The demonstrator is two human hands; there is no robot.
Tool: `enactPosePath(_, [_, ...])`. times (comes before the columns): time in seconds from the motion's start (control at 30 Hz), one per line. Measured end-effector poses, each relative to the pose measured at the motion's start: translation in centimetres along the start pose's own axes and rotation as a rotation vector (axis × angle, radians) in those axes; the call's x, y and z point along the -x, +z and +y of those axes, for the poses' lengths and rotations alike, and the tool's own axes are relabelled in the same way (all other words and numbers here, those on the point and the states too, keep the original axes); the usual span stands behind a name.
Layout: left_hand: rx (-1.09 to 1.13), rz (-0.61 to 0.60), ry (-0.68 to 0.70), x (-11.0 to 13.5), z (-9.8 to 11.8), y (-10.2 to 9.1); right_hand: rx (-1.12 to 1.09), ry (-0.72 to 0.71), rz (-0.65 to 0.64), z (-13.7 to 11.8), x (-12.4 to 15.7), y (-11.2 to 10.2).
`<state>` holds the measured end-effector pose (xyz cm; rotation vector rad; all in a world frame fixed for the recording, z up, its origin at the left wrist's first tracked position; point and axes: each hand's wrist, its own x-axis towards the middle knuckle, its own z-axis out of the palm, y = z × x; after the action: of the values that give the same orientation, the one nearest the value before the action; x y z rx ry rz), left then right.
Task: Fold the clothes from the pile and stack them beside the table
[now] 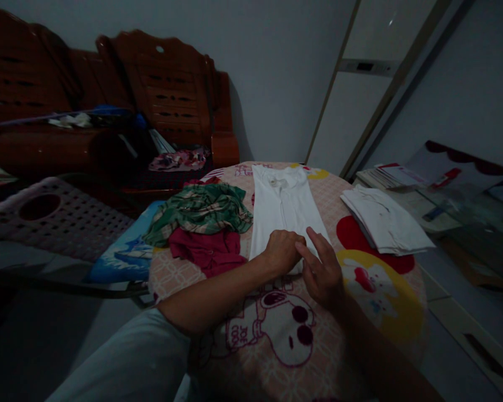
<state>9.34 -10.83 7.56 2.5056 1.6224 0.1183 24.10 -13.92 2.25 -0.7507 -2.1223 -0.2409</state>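
Our left hand (283, 251): fingers curled, we can't tell if holding | our right hand (323, 271): fingers loosely spread, empty | white shirt (292, 209): on tabletop (178, 279), twelve o'clock from us

The shirt (285, 209) in the middle is white. On the left, the checked cloth (203, 206) is green and cream, and the nearer cloth (209, 251) is dark pink. The pile (388, 218) on the right is white. The tablecloth (182, 276) is pink with pale rings and a yellow circle (402, 312)
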Motion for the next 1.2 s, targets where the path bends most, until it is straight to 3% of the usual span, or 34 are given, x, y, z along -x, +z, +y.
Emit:
enactPosePath(0.37, [0.012,0.110,0.046,-0.3,-0.3,1.1,0.016,0.008,0.011,-0.3,0.1,-0.1])
enactPosePath(0.57, [-0.028,0.067,0.051,-0.3,-0.1,1.3,0.053,0.052,-0.009,-0.1,-0.2,0.4])
enactPosePath(0.87, [0.054,0.112,0.081,-0.1,0.2,0.9,-0.016,-0.008,0.069,-0.5,-0.2,-0.3])
enactPosePath(1.0, [0.027,0.155,0.102,-0.6,-1.0,0.7,0.031,0.037,0.107,1.0,0.2,-0.5])
enactPosePath(1.1, [0.100,0.033,0.175,-0.8,-3.4,-0.7,0.073,0.136,0.046,3.2,0.9,-1.0])
enactPosePath(1.2, [0.263,-0.236,0.307,-0.5,-5.3,-2.3,0.035,0.209,-0.126,5.2,2.0,-1.9])
